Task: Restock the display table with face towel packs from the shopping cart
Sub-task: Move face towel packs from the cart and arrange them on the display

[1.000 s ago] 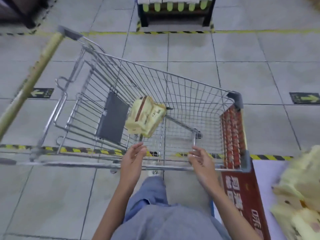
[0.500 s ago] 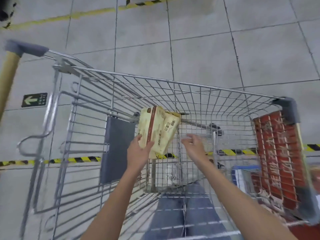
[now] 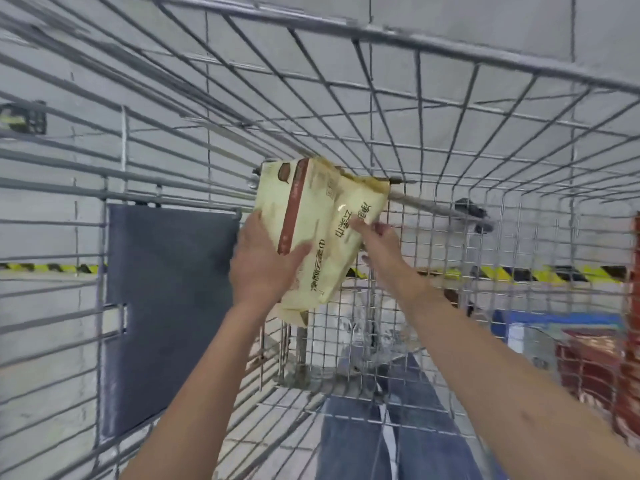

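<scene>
Bright, even indoor light, source out of view; shadows are soft and faint. Small glare patch on the face towel pack (image 3: pixel 322 220) wrapper. Wide-angle bend in the shopping cart (image 3: pixel 450 41) wires, strongest at the edges. Far-left wires and the red stack (image 3: pixel 588 368) at right are smeared; the centre is fairly sharp.

Wire walls of shopping cart (image 3: pixel 450 46) enclosing, grey panel (image 3: pixel 166 306) left

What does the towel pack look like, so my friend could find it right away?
Look inside the big wire cart. Just right of the grey panel on its wall, the left hand and right hand hold the pack. It is the only soft, pale yellow bag there, with a dark red stripe down its front and printed writing.
</scene>
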{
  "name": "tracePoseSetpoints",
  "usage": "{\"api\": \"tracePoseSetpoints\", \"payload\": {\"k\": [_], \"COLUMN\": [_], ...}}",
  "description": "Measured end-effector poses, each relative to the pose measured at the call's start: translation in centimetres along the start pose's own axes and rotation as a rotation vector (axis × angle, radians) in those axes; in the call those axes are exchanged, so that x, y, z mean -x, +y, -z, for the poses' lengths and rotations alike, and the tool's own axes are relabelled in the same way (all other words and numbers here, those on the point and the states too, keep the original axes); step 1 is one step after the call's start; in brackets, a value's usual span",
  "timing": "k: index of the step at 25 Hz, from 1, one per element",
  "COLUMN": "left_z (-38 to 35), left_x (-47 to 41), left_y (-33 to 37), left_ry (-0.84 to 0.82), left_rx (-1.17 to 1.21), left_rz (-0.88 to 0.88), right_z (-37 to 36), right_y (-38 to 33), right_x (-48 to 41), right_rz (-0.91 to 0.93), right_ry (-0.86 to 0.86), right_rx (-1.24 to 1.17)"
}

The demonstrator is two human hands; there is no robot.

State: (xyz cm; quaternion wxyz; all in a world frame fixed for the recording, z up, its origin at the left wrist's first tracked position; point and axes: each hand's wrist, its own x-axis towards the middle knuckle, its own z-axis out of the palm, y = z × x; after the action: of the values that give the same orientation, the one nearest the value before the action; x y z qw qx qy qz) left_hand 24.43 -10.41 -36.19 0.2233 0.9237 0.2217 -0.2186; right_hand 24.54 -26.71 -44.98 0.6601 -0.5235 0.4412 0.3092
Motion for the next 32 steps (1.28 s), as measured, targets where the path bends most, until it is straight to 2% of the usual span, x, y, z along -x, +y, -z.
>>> {"api": "tracePoseSetpoints", "payload": {"k": [5, 10, 12, 15, 19, 27, 29, 32], "left_z": [0.3, 1.0, 1.5, 2.2, 3.6, 10.8, 12.2, 13.7], "left_x": [-1.7, 1.2, 2.7, 3.4, 4.0, 10.1, 12.8, 17.1], "left_y": [1.2, 1.7, 1.4, 1.0, 1.3, 1.6, 1.9, 2.2], "left_ry": [-0.091, 0.013, 0.082, 0.109, 0.034, -0.016, -0.028, -0.097], "left_rx": [0.034, -0.153, -0.133, -0.035, 0.032, 0.315, 0.432, 0.728], "left_rz": [0.09, 0.127, 0.143, 0.17, 0.185, 0.158, 0.176, 0.231], "right_z": [-1.1, -2.4, -2.9, -3.0, -1.2, 7.3, 9.1, 11.5], "right_y": [-0.9, -0.9, -0.5, -0.6, -0.9, -2.3, -3.0, -4.0], "right_x": [-1.1, -1.7, -1.6, -1.5, 0.9, 14.0, 18.0, 23.4], "right_rz": [-0.043, 0.016, 0.036, 0.043, 0.026, 0.158, 0.181, 0.229], "right_ry": [0.036, 0.114, 0.135, 0.135, 0.117, 0.189, 0.21, 0.235], "right_rx": [-0.127, -0.166, -0.202, -0.248, -0.232, -0.25, -0.248, -0.279]}}
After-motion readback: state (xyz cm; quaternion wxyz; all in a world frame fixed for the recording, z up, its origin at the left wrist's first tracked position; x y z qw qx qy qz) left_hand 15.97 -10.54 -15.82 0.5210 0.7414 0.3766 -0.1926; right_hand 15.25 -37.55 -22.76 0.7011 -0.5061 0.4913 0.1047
